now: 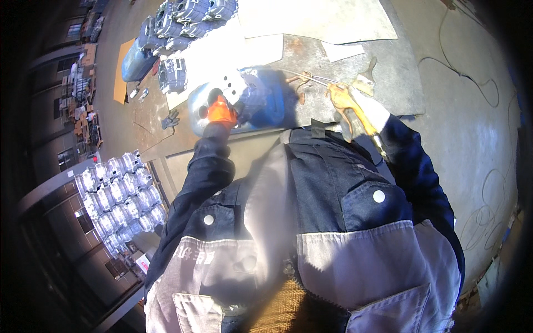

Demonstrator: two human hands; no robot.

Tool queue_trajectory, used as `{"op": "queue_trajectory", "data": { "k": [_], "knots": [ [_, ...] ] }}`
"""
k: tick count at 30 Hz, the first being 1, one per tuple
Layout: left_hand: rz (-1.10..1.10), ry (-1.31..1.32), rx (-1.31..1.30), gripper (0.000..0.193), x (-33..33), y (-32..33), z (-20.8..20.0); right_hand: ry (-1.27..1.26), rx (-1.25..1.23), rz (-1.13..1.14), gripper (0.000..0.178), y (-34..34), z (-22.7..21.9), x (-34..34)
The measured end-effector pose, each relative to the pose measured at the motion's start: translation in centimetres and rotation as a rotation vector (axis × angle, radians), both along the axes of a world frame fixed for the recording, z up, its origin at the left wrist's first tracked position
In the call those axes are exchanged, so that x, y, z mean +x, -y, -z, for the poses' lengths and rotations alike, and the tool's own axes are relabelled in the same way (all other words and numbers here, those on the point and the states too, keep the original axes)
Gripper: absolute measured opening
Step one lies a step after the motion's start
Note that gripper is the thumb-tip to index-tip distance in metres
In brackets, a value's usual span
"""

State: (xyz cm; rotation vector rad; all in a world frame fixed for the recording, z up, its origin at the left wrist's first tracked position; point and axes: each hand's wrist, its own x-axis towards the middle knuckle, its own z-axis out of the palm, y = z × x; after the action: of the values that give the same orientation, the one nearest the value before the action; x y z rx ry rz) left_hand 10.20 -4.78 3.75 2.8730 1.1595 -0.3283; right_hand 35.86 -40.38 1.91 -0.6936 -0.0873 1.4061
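My left hand (222, 112), in an orange glove, is closed on the near left part of a silvery metal casting (229, 84). Strong glare washes out much of its shape; several dark round holes show. The casting is over a blue plastic container (272, 102) at the table's near edge. In a white glove, my right hand (373, 111) grips a yellow air blow gun (351, 104). Its long thin metal nozzle points left toward the casting, and its tip ends near the container's far rim. Some of the right fingers are hidden behind the gun.
Grey castings (186, 22) are piled at the far left of the table (408, 83), with a single casting (172, 75) nearer. A tan brush-like thing (365, 79) lies beyond my right hand. More castings (119, 194) stand in rows at left. Hoses (463, 74) trail across the right floor.
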Motion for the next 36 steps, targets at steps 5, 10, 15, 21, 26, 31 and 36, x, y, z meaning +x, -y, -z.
{"op": "queue_trajectory", "data": {
  "k": [5, 10, 15, 21, 26, 31, 36],
  "knots": [
    [-0.016, -0.051, -0.004, 0.05, 0.3, -0.2, 0.0, 0.158, -0.014, -0.024, 0.042, -3.5, 2.8, -1.1],
    [-0.041, -0.106, 0.024, 0.049, 0.7, 0.3, -0.5, 0.337, -0.122, -0.072, 0.047, -3.3, 4.5, -1.8],
    [-0.116, -0.147, 0.17, 0.048, 0.9, 1.7, -0.4, 0.028, -0.08, -0.091, 0.045, 0.5, 1.5, -1.6],
    [-0.024, -0.113, 0.149, 0.06, 0.4, 0.9, -0.3, 0.072, -0.119, -0.207, 0.043, 1.4, -0.2, -2.4],
    [0.163, -0.043, -0.113, 0.057, -2.1, -1.8, -0.8, -0.125, -0.066, 0.149, 0.047, -0.4, -0.8, -4.0],
    [0.284, 0.167, -0.265, 0.029, -3.1, -4.8, 1.1, 0.352, -0.122, 0.256, 0.042, -3.3, -3.6, -4.9],
    [0.206, -0.025, -0.296, 0.035, -3.4, -8.3, 2.0, -0.11, -0.105, 0.285, 0.036, -5.1, -5.2, -8.2]
  ]
}}
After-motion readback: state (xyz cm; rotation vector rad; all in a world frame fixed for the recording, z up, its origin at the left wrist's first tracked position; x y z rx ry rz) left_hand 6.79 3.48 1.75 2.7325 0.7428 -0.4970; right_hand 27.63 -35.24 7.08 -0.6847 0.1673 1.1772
